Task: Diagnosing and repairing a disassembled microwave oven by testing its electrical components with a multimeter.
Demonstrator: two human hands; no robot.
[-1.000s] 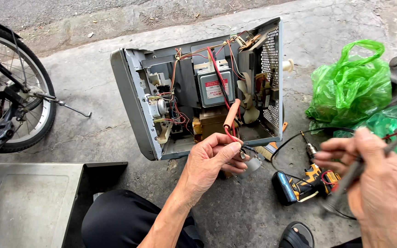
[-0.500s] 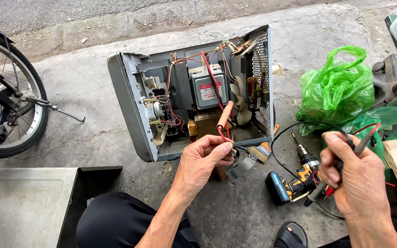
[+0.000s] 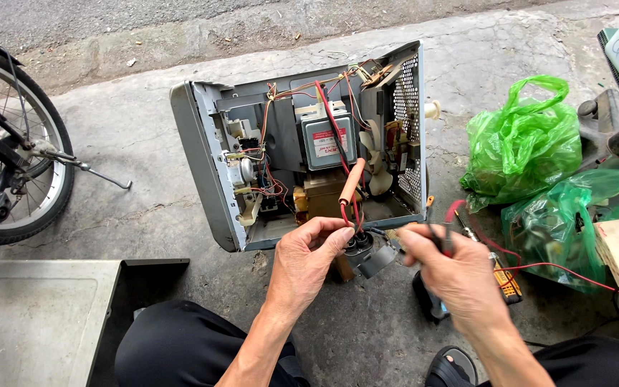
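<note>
Low in the frame, at bottom centre, the person's dark-trousered knees sit either side of two forearms reaching up. At lower left lies a grey metal cover panel (image 3: pixel 37 315). Just above centre-bottom the left hand (image 3: pixel 308 266) pinches a small dark grey capacitor (image 3: pixel 369 256) by its top, fingers curled narrow around it, and the red wires (image 3: pixel 345 211) run up from it into the casing. Right beside it the right hand (image 3: pixel 455 269) is closed on thin meter probes, their tips at the capacitor's terminals — half a second ago this hand was out at the right of the frame, well apart from the part. Behind the right hand a yellow and black multimeter (image 3: pixel 504 281) lies on the concrete, partly hidden, its red lead (image 3: pixel 574 271) trailing right. At mid-frame stands the opened microwave oven (image 3: pixel 202 165), innards exposed. Right of it sit green plastic bags (image 3: pixel 521 147); at far left, a bicycle wheel (image 3: pixel 16 143) — all shifted with the camera since the earlier view
</note>
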